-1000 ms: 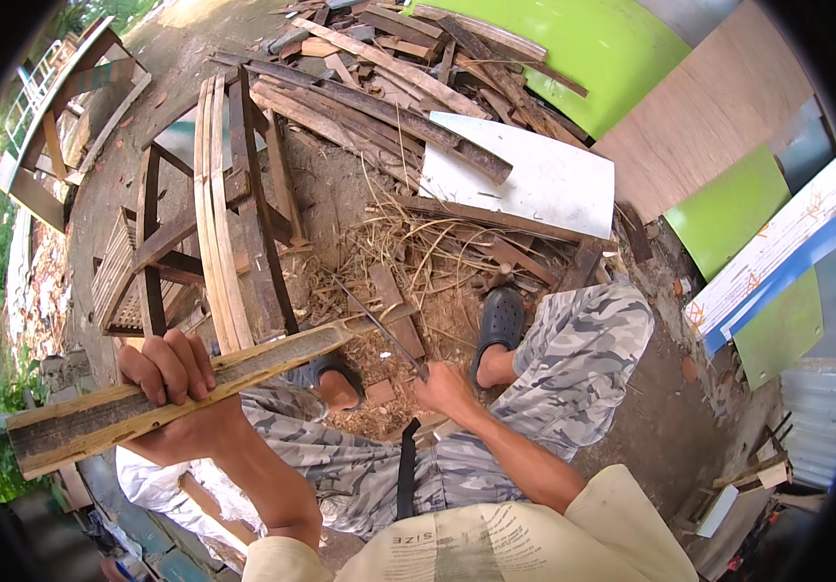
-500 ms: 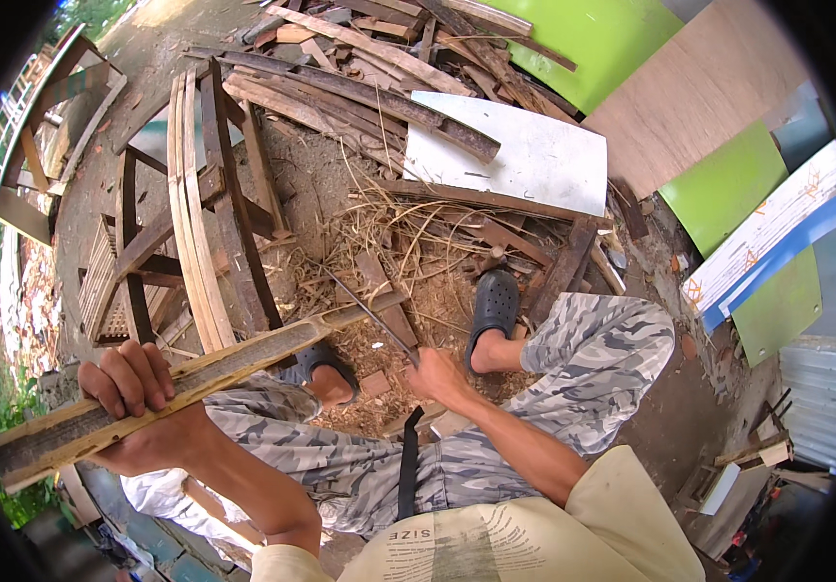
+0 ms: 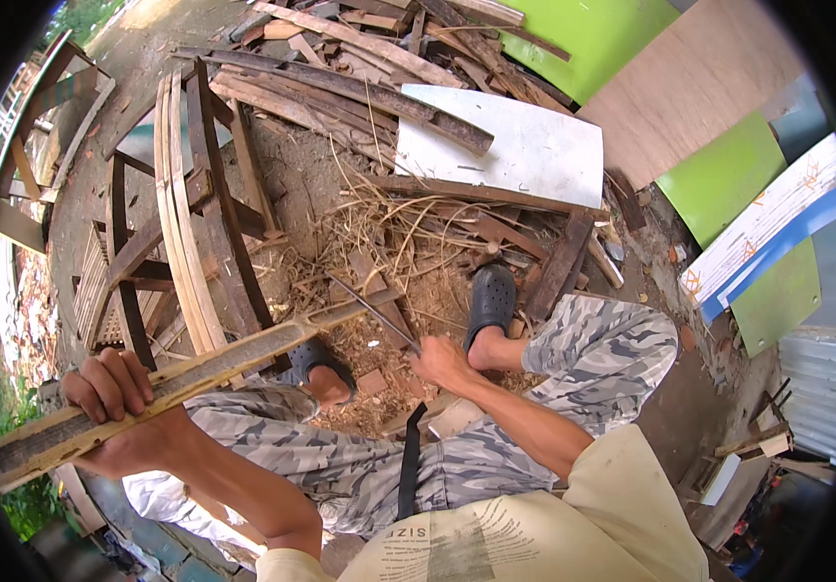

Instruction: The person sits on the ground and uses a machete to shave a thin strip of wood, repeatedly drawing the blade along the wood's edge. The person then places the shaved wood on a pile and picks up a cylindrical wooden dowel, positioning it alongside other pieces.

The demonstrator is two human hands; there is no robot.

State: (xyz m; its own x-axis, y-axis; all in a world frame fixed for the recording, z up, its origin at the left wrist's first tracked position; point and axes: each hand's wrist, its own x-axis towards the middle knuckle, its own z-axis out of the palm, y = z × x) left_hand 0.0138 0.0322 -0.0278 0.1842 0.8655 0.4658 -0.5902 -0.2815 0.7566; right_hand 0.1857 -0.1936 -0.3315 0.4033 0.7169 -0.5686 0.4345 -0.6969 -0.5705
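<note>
My left hand [image 3: 119, 412] is wrapped round the wide end of a split bamboo length [image 3: 229, 357], its pale hollow side facing up. The bamboo slants across my left thigh to a narrow, whittled far end between my feet. My right hand [image 3: 445, 365] is closed on a long knife, its handle hidden in my fist. The dark, narrow blade [image 3: 371, 308] points up and left, crossing the bamboo near its thin end. Whether the edge bites into the bamboo I cannot tell.
Shavings and thin strips [image 3: 389, 233] litter the ground ahead of my clogs [image 3: 493, 299]. A dark wooden frame [image 3: 219, 194] stands at left with pale slats [image 3: 177, 204] leaning on it. Scrap timber, a white board [image 3: 520, 145] and green panels [image 3: 723, 179] lie beyond and right.
My left hand and the bamboo have shifted slightly left. The knife blade has moved a little along the bamboo's thin end, with my right hand staying nearly in place.
</note>
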